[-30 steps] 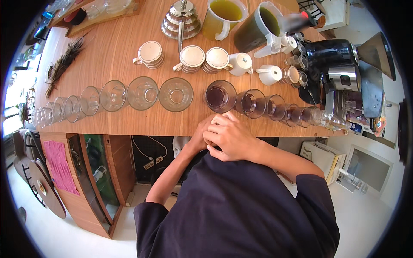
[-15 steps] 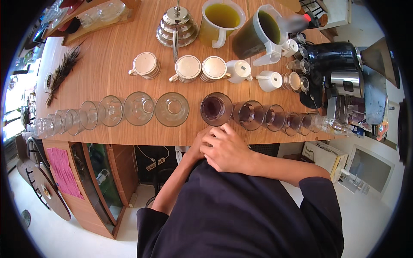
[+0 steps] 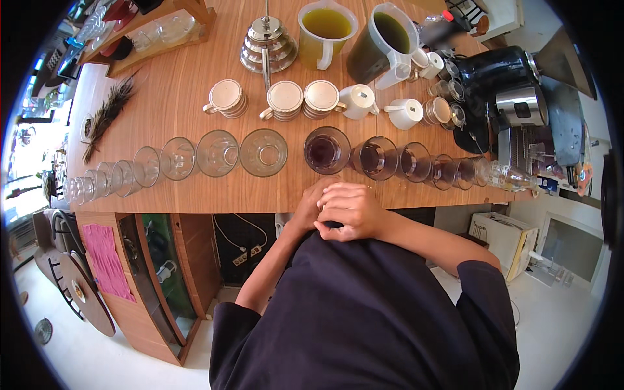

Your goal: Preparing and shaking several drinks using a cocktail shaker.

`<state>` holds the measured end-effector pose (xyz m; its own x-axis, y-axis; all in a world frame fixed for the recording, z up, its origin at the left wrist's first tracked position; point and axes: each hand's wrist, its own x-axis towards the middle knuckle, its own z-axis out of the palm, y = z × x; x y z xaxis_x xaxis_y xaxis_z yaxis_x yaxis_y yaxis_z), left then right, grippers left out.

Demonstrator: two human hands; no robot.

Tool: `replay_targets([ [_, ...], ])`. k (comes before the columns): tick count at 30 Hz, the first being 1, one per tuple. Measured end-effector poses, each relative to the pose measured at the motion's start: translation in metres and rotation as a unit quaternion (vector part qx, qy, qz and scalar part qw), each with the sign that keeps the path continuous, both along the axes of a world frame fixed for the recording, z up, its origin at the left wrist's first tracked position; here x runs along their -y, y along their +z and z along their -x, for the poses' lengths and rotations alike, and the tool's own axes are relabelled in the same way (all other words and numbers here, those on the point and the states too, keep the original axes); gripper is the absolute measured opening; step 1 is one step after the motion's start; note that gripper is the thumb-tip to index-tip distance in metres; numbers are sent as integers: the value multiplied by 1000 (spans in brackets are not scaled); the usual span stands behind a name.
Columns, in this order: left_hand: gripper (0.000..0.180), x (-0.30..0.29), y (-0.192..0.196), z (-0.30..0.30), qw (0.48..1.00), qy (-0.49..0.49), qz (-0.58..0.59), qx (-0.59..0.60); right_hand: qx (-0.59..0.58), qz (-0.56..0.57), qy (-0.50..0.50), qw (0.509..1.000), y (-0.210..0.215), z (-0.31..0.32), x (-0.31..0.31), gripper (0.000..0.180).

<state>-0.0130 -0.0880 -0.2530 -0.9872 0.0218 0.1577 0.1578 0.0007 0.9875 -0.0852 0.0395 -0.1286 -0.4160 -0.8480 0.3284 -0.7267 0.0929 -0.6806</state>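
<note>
— Starting at my far left, what do you see on the counter (image 3: 195, 78)?

— A feather bunch (image 3: 107, 114) lies near the left end, and below it a row of empty glasses (image 3: 218, 153) runs along the front edge, side by side. The last empty one (image 3: 263, 152) stands just left of the middle.

— And behind them?

— Three stacks of upturned cups (image 3: 285, 99) on saucers, with a steel kettle (image 3: 268, 44) further back. Right of the kettle stand a jug (image 3: 325, 26) of yellow-green liquid and a pitcher (image 3: 383, 39) of darker liquid.

— Where are your hands?

— Both rest at the counter's front edge, in front of my chest. My left hand (image 3: 311, 207) lies underneath, mostly hidden. My right hand (image 3: 351, 211) lies over it, fingers curled down on the left hand's back. Neither holds anything that I can see, though I cannot tell whether the left hand is curled or flat beneath.

— What is nearest them?

— The dark glass (image 3: 327, 149), just beyond my knuckles and not touching them. It holds dark reddish liquid and stands upright, with a gap between it and the last empty glass.

— And on to the right?

— More filled glasses (image 3: 416, 162) continue the row in a line toward the right end, close together. Behind them stand two white pourers (image 3: 404, 112), and past those a black and steel coffee machine (image 3: 513, 84).
</note>
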Motion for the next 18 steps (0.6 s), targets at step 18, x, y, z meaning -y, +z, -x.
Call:
replay_targets([
  [18,58,-16,-13,9,984,78,-53,-151,27,187,-55,981,-28,-4,-7,19],
])
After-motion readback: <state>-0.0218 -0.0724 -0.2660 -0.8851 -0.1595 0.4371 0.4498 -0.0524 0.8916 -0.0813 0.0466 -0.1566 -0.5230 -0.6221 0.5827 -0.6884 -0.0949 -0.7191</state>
